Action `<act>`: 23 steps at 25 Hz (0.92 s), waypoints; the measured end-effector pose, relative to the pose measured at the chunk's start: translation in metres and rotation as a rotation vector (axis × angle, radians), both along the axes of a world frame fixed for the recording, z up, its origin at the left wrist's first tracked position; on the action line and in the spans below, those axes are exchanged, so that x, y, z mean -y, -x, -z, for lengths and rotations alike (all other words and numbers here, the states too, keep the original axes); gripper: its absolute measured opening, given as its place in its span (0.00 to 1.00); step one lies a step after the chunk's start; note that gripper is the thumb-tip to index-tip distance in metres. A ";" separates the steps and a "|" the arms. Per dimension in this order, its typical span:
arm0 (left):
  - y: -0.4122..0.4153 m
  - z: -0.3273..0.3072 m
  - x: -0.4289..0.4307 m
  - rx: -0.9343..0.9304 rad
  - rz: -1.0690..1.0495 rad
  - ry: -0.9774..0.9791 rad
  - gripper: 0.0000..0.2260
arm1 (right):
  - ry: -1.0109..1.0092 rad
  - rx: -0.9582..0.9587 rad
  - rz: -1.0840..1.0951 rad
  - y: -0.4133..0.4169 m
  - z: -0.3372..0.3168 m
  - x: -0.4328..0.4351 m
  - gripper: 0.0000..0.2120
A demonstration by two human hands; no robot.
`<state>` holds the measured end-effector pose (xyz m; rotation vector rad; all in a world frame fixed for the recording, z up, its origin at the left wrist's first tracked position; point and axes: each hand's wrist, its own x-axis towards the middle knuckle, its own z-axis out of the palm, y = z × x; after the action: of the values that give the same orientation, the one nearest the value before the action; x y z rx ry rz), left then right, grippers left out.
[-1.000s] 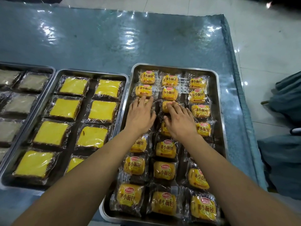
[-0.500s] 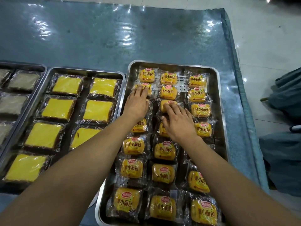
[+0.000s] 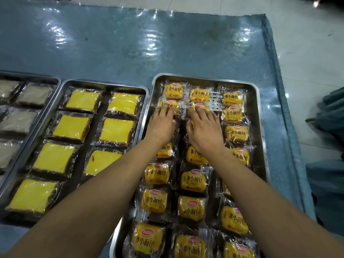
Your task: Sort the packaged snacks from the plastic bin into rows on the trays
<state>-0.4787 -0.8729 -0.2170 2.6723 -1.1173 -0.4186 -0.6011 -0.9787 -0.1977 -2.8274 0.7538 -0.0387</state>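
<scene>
Small yellow plastic-wrapped bread packets [image 3: 157,174] are laid in three columns in the rectangular steel tray [image 3: 204,77] under both hands. Left hand [image 3: 162,125] and right hand [image 3: 204,131] are spread flat, nothing gripped, fingertips pressed on second-row packets. Square yellow cake packs [image 3: 115,131] are seen left of the left hand.

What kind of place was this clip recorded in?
Likely a snack packing or catering workroom: shiny rectangular steel trays hold rows of plastic-wrapped yellow buns and wrapped yellow cake squares, on a blue table under clear plastic sheet.
</scene>
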 end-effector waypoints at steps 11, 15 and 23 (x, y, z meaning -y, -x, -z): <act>-0.008 0.013 -0.002 0.024 0.000 0.026 0.26 | 0.021 -0.234 -0.166 -0.095 0.014 0.033 0.28; -0.008 0.009 -0.004 0.016 0.009 0.035 0.26 | -0.005 -0.148 -0.125 -0.095 0.010 0.033 0.26; 0.008 -0.035 -0.025 0.015 0.033 0.127 0.21 | -0.041 0.055 -0.001 -0.035 -0.031 0.018 0.23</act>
<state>-0.4871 -0.8475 -0.1818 2.5544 -1.1540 -0.3217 -0.5665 -0.9966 -0.1670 -2.7759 0.7335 -0.0995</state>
